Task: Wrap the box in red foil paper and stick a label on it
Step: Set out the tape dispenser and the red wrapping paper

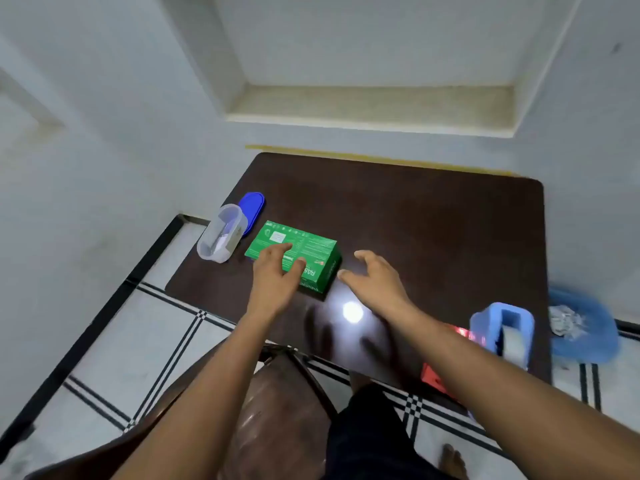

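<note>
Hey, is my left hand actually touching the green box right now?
Touching. The head view shows the left hand lying on the green box, fingers spread over its top and thumb at its near edge.

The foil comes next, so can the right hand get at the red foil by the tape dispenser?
Probably yes. The right hand is open and holds nothing; the red foil lies under that forearm beside the tape dispenser, near the table edge.
</note>
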